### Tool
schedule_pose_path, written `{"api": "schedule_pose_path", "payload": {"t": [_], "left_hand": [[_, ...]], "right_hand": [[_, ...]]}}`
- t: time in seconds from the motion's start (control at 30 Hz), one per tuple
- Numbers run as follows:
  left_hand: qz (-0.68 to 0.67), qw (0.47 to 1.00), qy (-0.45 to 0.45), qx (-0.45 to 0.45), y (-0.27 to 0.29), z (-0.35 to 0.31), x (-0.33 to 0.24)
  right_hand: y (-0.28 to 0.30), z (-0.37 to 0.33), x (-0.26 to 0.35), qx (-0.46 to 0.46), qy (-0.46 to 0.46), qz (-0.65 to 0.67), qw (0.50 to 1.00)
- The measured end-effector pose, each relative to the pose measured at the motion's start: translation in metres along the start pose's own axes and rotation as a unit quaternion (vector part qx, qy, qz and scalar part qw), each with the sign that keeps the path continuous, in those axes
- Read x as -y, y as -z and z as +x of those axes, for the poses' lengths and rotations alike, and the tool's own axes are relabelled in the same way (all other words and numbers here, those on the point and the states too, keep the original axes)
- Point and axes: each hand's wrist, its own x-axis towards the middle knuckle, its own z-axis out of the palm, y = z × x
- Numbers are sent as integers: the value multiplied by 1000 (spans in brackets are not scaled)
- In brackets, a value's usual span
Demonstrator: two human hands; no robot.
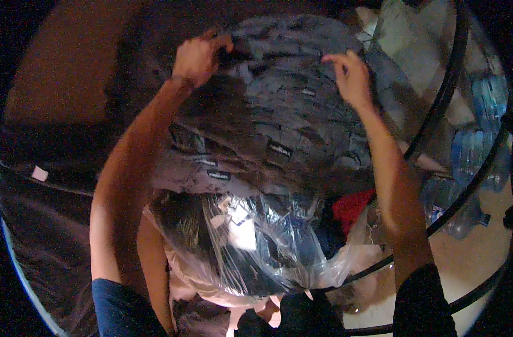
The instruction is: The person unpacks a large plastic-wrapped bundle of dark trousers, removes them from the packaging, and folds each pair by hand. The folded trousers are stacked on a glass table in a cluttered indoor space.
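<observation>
The person's arms reach over a pile of dark grey clothes [318, 126], which takes up the middle of the view. Both hands are at its far part. The left hand [199, 59] is at the far left corner of the pile, bent at the wrist, its fingers curled and the forefinger and thumb turned toward the right hand. It cannot be told whether they grasp a fold or only rest against the cloth. The right hand [353, 77] is near the far right corner, well apart from the left; thumb and forefinger curve toward each other with the tips at the cloth, and whether fabric is pinched between them cannot be told.

The clothes lie in creased layers, with small dark labels [280, 148] showing in the middle and toward the near edge. Just beside that near edge lies a clear plastic bag [290, 264], crumpled and shiny, with a white card [243, 233] showing at it. A red cloth [351, 212] shows at the near right corner of the pile, beside the bag.

Left of the pile spreads a dark cloth [43, 236] with a pale tag [39, 173]. To the right, a black tube [445, 95] curves past the pile, and clear bottles [473, 151] stand or lie beyond it on the floor [456, 253].
</observation>
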Motion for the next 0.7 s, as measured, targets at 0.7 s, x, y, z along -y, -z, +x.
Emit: {"api": "schedule_pose_path", "payload": {"t": [0.7], "left_hand": [[73, 992, -74, -65, 14, 23, -2]], "right_hand": [[25, 7, -27, 78, 87, -118, 986]]}}
